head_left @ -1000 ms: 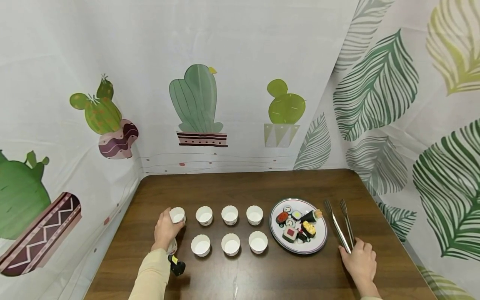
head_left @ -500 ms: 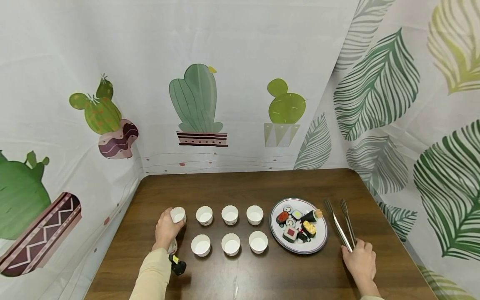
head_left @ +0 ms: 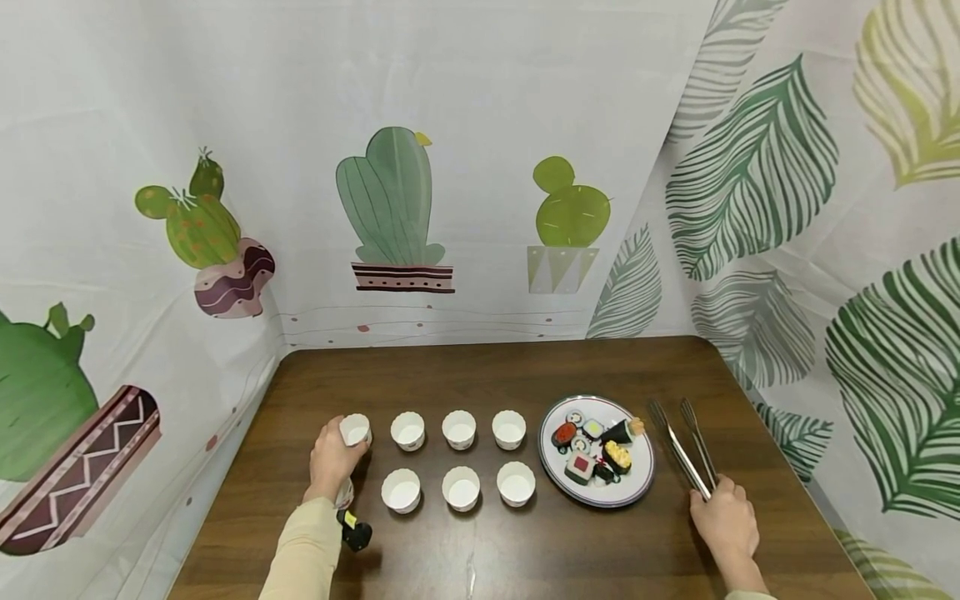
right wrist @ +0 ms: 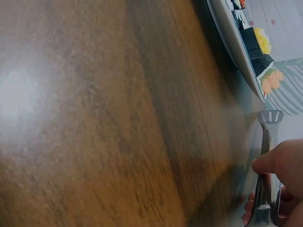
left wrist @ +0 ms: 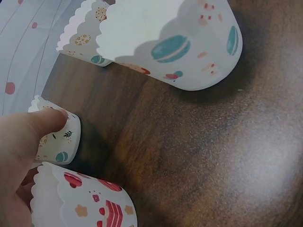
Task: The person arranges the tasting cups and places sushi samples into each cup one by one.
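Note:
At the far-left corner of the cup group, my left hand (head_left: 335, 458) holds a white scalloped paper baking cup (head_left: 356, 430) by its side. In the left wrist view the thumb (left wrist: 49, 120) lies on the patterned wall of that cup (left wrist: 66, 142); the other fingers are mostly hidden. Another baking cup (head_left: 346, 493) is partly covered by this wrist. My right hand (head_left: 725, 518) grips metal tongs (head_left: 686, 450) by their lower part, its thumb (right wrist: 267, 163) along one arm. The slotted tip (right wrist: 271, 116) points away, beside the plate.
Several more white baking cups (head_left: 460, 431) stand in two rows across the table (head_left: 420, 567). To their right is a round white plate (head_left: 551, 467) with several toy-like sushi pieces (head_left: 617, 457). A printed cloth (head_left: 480, 167) hangs behind the table.
My right hand has shifted slightly right, and the tongs' arms look a little closer together near it. The left hand and the cups have stayed put.

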`<state>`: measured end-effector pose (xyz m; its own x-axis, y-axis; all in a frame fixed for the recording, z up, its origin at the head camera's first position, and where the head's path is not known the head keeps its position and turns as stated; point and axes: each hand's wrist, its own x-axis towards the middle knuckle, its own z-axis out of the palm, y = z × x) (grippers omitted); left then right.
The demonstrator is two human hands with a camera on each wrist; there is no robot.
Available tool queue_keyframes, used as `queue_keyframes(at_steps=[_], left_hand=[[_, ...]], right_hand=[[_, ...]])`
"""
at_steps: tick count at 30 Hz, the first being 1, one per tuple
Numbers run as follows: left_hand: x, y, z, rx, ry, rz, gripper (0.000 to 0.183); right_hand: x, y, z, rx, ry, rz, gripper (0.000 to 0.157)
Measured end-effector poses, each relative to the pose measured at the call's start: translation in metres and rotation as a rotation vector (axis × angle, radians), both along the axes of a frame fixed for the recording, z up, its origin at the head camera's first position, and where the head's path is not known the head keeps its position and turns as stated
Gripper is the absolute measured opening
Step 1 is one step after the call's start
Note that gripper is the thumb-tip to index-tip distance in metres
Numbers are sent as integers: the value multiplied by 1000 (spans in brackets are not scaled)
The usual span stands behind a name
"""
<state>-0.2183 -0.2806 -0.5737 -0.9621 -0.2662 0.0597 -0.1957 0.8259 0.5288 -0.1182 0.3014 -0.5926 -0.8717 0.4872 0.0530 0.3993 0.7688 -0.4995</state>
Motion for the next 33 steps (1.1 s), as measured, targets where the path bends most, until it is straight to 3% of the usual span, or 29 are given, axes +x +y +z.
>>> queue_keyframes(at_steps=[11, 22, 29, 33], left_hand=[[0, 0, 1, 9, 8, -5, 68], [0, 1, 3, 16, 11, -3, 66], [-1, 0, 3, 18, 2, -2, 65], [0, 1, 4, 18, -1, -2, 65]], right_hand=[[1, 1, -5, 68, 168, -2, 50], [0, 8, 2, 63, 65, 12, 46], [0, 8, 5, 96, 138, 16, 43], [2, 9, 13, 91, 113, 27, 44]])
